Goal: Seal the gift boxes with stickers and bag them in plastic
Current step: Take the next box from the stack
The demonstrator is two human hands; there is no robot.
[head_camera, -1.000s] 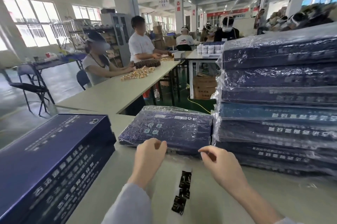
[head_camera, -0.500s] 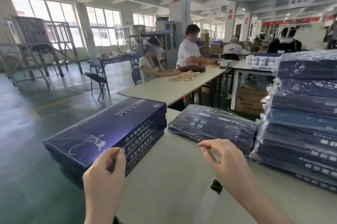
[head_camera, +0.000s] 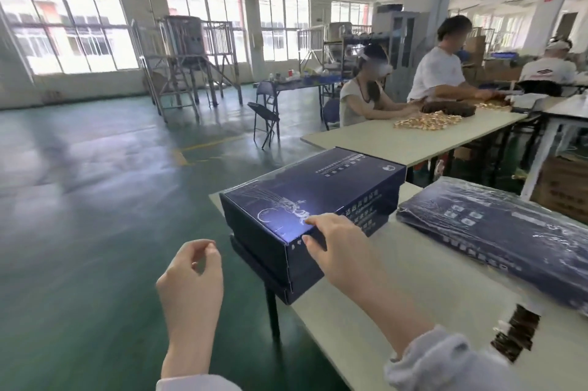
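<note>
Hanging the left hand (head_camera: 191, 279) beyond the table's (head_camera: 445, 295) left edge, above the green floor, fingers loosely curled, nothing held. Gripping the near corner of the top gift box (head_camera: 318, 187) with the right hand (head_camera: 337, 244); resting that box on a 2nd box (head_camera: 299, 290) at the table's left corner. Further right, leaving 1 bagged box (head_camera: 496, 225) flat and a dark sticker strip (head_camera: 515, 336) near the front edge, untouched.

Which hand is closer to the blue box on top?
Right. The right hand grips the top blue box at its near corner; the left hand hovers to its left, apart from it.
</note>
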